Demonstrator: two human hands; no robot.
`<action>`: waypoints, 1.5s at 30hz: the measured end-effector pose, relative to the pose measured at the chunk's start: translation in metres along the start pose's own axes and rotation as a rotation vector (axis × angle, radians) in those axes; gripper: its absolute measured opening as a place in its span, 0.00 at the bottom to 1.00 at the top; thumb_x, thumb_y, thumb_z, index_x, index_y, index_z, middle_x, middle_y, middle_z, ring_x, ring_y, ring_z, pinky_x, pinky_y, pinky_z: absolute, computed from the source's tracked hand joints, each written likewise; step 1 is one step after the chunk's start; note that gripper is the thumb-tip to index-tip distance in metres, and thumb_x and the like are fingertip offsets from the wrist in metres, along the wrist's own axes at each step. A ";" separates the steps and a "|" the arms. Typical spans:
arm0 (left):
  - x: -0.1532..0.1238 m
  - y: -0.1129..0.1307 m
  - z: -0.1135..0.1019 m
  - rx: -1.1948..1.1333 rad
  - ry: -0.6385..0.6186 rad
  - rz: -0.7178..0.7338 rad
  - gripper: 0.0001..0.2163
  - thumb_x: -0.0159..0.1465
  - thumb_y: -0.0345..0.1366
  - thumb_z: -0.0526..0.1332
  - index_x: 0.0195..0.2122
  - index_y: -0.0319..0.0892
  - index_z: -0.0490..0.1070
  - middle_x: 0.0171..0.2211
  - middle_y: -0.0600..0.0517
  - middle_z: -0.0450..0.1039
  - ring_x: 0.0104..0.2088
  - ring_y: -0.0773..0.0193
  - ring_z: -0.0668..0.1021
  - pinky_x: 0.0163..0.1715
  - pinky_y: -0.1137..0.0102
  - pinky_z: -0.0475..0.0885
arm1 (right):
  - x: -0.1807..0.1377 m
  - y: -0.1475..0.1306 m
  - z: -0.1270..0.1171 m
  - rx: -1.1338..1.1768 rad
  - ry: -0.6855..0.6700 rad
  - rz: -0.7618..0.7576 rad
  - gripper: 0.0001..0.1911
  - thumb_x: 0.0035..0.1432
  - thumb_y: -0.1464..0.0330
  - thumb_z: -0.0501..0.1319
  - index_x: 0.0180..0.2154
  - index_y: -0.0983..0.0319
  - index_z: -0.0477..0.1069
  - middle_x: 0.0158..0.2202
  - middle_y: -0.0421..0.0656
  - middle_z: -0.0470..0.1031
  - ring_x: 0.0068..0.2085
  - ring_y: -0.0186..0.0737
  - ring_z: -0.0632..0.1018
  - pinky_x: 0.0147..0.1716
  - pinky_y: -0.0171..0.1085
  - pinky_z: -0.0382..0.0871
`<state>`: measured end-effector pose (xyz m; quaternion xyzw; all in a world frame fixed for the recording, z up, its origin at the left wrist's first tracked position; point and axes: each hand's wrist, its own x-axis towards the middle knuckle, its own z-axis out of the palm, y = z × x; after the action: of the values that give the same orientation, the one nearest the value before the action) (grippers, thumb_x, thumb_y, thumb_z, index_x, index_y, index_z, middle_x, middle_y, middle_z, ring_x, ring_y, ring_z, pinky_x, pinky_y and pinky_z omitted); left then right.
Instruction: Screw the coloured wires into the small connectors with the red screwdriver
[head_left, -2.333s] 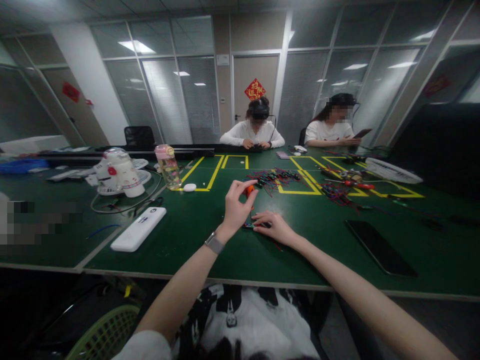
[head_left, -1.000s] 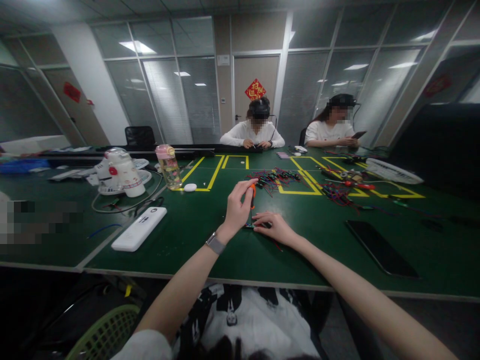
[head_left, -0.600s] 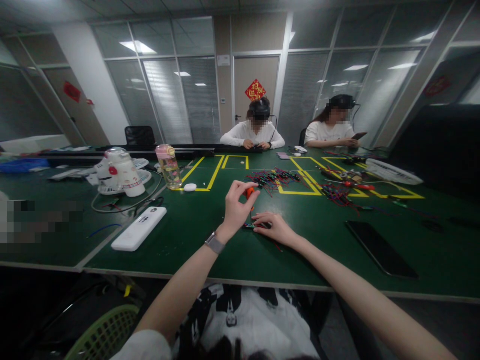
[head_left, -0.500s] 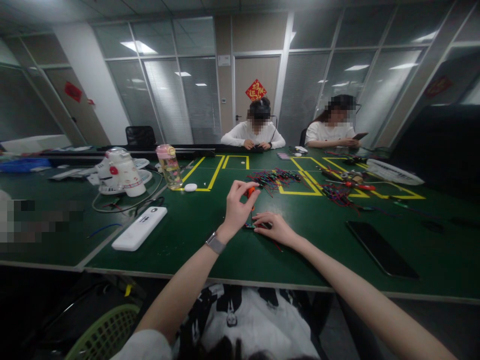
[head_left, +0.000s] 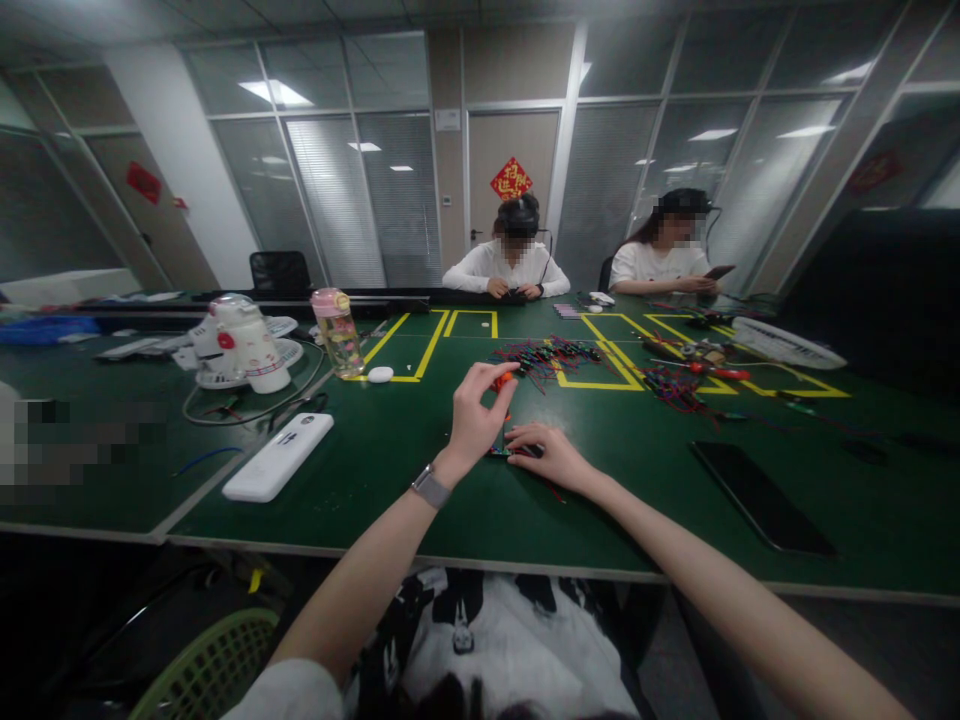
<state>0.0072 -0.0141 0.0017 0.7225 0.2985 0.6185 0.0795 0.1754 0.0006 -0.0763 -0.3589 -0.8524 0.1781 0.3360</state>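
My left hand point(head_left: 475, 415) is raised over the green table point(head_left: 420, 480), its fingers pinched round the orange handle of a small screwdriver point(head_left: 501, 382) that stands upright with its shaft pointing down. My right hand point(head_left: 546, 455) lies on the table just right of it, fingers pressing down on a small dark part with red and black wires point(head_left: 508, 452). The screwdriver's tip meets that part. A watch sits on my left wrist.
A pile of coloured wires point(head_left: 551, 357) lies beyond my hands among yellow tape boxes. A white flat device point(head_left: 277, 457) lies left, a pink-capped bottle point(head_left: 337, 333) and a white appliance point(head_left: 240, 345) farther left. A dark phone point(head_left: 761, 495) lies right. Two people sit opposite.
My left hand's fingers shift slightly on the orange handle, twisting it in place. My right hand stays pressed on the part.
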 end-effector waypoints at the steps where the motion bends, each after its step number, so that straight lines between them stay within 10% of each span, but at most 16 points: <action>1: 0.000 0.000 0.000 0.017 0.013 0.001 0.08 0.64 0.34 0.59 0.43 0.43 0.74 0.35 0.51 0.71 0.36 0.65 0.74 0.39 0.70 0.70 | 0.000 0.000 0.000 0.001 0.001 -0.001 0.08 0.53 0.65 0.66 0.36 0.58 0.79 0.43 0.47 0.79 0.49 0.48 0.76 0.52 0.50 0.66; 11: 0.001 0.000 -0.001 -0.049 -0.038 0.005 0.13 0.69 0.34 0.49 0.49 0.43 0.71 0.46 0.47 0.73 0.48 0.61 0.74 0.49 0.64 0.68 | 0.000 -0.002 -0.001 -0.010 0.000 0.004 0.07 0.53 0.65 0.66 0.36 0.57 0.79 0.44 0.46 0.79 0.49 0.48 0.77 0.55 0.52 0.63; 21: 0.001 -0.001 0.000 0.062 0.062 0.026 0.05 0.63 0.34 0.61 0.38 0.43 0.74 0.33 0.52 0.69 0.35 0.65 0.72 0.39 0.70 0.69 | -0.001 -0.003 0.000 0.010 0.011 0.005 0.08 0.53 0.65 0.65 0.36 0.58 0.79 0.43 0.47 0.79 0.49 0.48 0.77 0.53 0.51 0.65; 30: 0.000 0.000 -0.001 -0.059 -0.033 -0.003 0.13 0.69 0.33 0.50 0.50 0.44 0.71 0.46 0.48 0.73 0.47 0.62 0.74 0.49 0.65 0.69 | 0.000 -0.005 -0.001 0.000 -0.002 0.021 0.07 0.54 0.66 0.65 0.36 0.57 0.79 0.44 0.46 0.79 0.49 0.48 0.76 0.56 0.53 0.61; 45: 0.000 0.001 -0.001 -0.035 -0.043 -0.002 0.11 0.67 0.35 0.55 0.47 0.44 0.73 0.39 0.49 0.72 0.41 0.64 0.74 0.44 0.68 0.68 | -0.001 -0.006 -0.002 -0.006 0.000 0.012 0.07 0.55 0.65 0.64 0.36 0.58 0.79 0.43 0.47 0.79 0.49 0.48 0.77 0.55 0.52 0.63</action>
<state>0.0068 -0.0148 0.0022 0.7341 0.2865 0.6077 0.0989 0.1746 -0.0035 -0.0718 -0.3649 -0.8508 0.1774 0.3340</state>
